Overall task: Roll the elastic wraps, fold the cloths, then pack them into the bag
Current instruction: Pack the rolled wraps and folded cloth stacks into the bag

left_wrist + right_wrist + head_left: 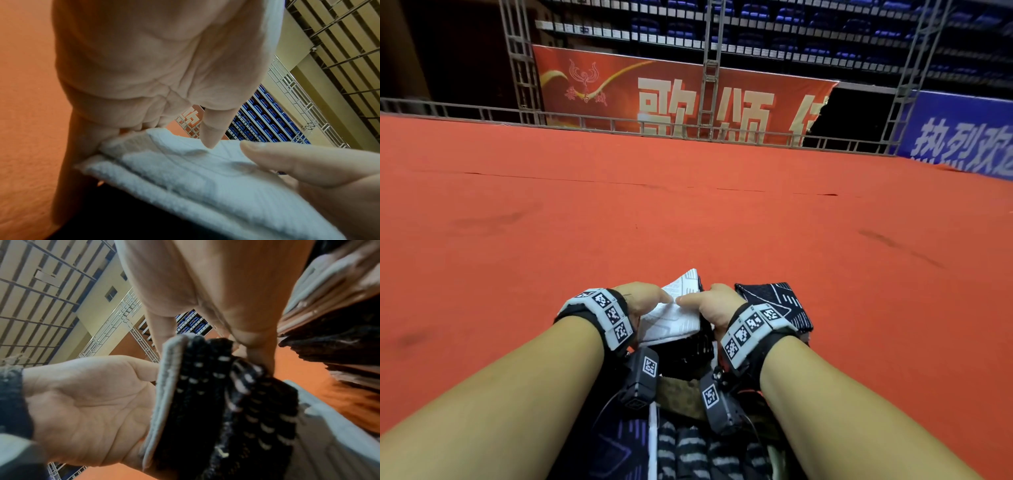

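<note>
I hold a folded cloth point(671, 317), white on top with black lines and black knit below, over the red carpet. My left hand point(654, 298) pinches its left edge with the thumb on top. My right hand point(697, 301) grips its right edge, thumb on the white face. In the left wrist view the left thumb presses a dent into the white cloth point(185, 178), with the right thumb beside it. The right wrist view shows the cloth's black dotted underside point(216, 394) between both palms. A second folded dark cloth point(774, 305) lies on the carpet just right of my right hand.
Red carpet point(688, 212) stretches ahead to a metal railing point(619, 125) and banners. Below my wrists lie a brown and dark item point(681, 394) and striped and purple-patterned fabric point(688, 452). A stack of folded fabric point(339, 321) shows in the right wrist view.
</note>
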`<act>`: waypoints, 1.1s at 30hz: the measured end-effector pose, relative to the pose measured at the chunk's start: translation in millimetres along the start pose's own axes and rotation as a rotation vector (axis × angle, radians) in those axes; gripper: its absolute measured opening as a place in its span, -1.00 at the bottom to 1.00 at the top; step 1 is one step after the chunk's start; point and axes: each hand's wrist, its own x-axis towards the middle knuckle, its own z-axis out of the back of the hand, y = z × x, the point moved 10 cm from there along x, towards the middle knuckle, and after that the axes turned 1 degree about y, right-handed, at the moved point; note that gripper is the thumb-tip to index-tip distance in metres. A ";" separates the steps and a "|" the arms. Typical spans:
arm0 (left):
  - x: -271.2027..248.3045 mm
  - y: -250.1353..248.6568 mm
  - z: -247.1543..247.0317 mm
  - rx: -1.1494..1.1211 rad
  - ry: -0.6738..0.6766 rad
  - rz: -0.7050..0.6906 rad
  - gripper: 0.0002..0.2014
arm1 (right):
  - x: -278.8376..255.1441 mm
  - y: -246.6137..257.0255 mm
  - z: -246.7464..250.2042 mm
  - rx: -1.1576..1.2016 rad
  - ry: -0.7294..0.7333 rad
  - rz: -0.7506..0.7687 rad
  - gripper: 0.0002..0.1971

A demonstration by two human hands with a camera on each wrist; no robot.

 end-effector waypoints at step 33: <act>-102.8 -45.0 6.3 -0.261 -0.035 -0.405 -0.57 | -61.2 58.3 30.3 0.215 0.045 0.190 -0.60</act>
